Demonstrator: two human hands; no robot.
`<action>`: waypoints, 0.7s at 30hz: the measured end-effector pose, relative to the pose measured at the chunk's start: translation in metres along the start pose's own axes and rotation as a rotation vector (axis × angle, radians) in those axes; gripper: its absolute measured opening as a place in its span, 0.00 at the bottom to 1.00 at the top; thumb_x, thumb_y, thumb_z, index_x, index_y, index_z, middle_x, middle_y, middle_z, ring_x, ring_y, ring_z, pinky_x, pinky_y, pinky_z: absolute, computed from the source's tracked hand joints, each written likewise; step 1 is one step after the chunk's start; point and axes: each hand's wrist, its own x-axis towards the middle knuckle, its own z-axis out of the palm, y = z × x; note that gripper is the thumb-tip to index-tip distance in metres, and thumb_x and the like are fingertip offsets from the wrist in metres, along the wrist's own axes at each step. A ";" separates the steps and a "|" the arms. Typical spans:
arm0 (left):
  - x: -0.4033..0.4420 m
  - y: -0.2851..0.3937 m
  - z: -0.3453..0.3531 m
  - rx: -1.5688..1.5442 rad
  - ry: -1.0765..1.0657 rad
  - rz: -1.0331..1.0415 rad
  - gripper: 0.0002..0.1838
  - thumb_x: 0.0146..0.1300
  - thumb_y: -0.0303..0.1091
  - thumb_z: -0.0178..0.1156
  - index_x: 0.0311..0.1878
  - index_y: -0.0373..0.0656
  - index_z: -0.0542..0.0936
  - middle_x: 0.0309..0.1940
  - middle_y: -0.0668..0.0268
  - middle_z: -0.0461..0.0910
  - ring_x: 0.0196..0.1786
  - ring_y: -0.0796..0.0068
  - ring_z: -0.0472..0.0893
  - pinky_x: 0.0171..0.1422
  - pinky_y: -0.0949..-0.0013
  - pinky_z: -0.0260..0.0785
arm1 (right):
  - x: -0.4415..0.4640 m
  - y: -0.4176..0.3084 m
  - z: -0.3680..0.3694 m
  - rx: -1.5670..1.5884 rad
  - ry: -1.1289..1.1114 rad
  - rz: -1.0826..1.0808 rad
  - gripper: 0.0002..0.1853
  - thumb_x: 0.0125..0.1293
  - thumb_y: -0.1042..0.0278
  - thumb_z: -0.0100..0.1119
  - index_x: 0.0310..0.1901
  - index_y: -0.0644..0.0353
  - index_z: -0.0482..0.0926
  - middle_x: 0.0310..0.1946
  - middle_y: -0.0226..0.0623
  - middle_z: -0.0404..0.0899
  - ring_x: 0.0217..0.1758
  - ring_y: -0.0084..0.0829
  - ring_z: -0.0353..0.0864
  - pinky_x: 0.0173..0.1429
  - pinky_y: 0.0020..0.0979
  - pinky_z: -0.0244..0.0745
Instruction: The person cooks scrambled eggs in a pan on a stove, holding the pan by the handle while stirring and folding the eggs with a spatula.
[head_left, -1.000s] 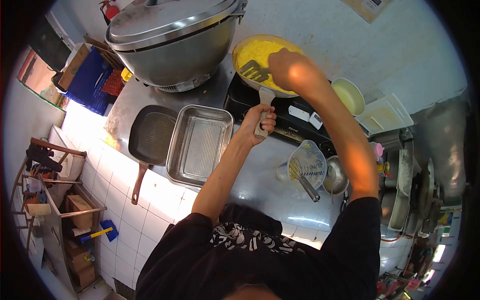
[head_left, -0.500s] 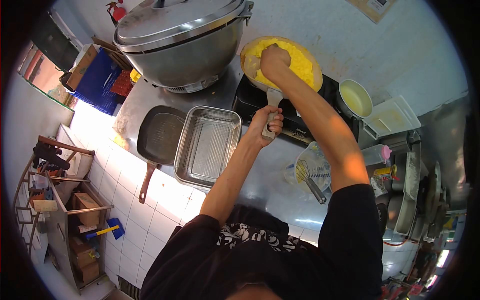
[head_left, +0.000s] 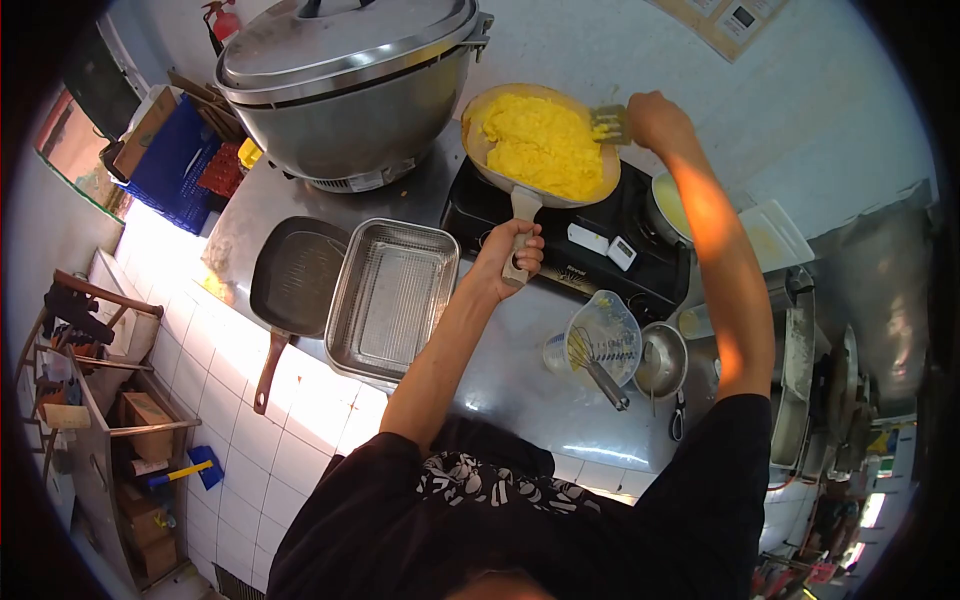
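Note:
My left hand [head_left: 508,257] is wrapped round the pale handle of a frying pan [head_left: 476,140], which sits tilted over a black portable stove [head_left: 640,200]. A thick mound of yellow scrambled egg [head_left: 545,150] fills most of the pan. Past the pan's right rim, my right hand [head_left: 662,125] is closed on a slotted spatula [head_left: 617,125]. Bits of egg cling to its head, which is at the pan's edge. A small white digital thermometer or timer [head_left: 622,253] lies on the stove front.
Left of the stove stand a rectangular metal tray [head_left: 392,300] and a dark square pan [head_left: 298,275], below a large lidded steel cooker [head_left: 350,110]. A whisk [head_left: 606,385] rests in a clear jug [head_left: 618,325], beside a metal bowl [head_left: 662,362]. A pot [head_left: 668,210] is at the right.
My right hand has moved from inside the pan to beyond its right rim, bringing the spatula into view. The egg is now heaped more together. My left hand keeps its hold on the handle.

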 end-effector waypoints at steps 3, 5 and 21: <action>0.000 0.000 0.001 0.006 0.009 -0.004 0.06 0.60 0.32 0.48 0.36 0.41 0.67 0.18 0.71 0.64 0.13 0.87 0.58 0.11 0.84 0.51 | 0.012 0.003 0.040 0.028 0.042 0.004 0.13 0.57 0.69 0.49 0.40 0.63 0.79 0.43 0.50 0.77 0.48 0.45 0.78 0.47 0.40 0.75; 0.000 0.001 0.000 0.013 0.014 0.003 0.06 0.60 0.32 0.48 0.36 0.41 0.67 0.18 0.71 0.63 0.13 0.87 0.58 0.11 0.84 0.51 | 0.025 0.000 0.071 0.058 0.105 -0.002 0.13 0.57 0.69 0.48 0.39 0.63 0.80 0.42 0.50 0.78 0.47 0.45 0.78 0.46 0.40 0.75; -0.003 0.003 0.003 0.047 0.046 -0.029 0.05 0.60 0.32 0.48 0.36 0.42 0.66 0.18 0.72 0.62 0.12 0.87 0.57 0.11 0.84 0.50 | -0.013 0.064 0.139 0.711 0.083 -0.148 0.16 0.58 0.64 0.54 0.47 0.60 0.78 0.23 0.48 0.78 0.27 0.41 0.79 0.35 0.36 0.72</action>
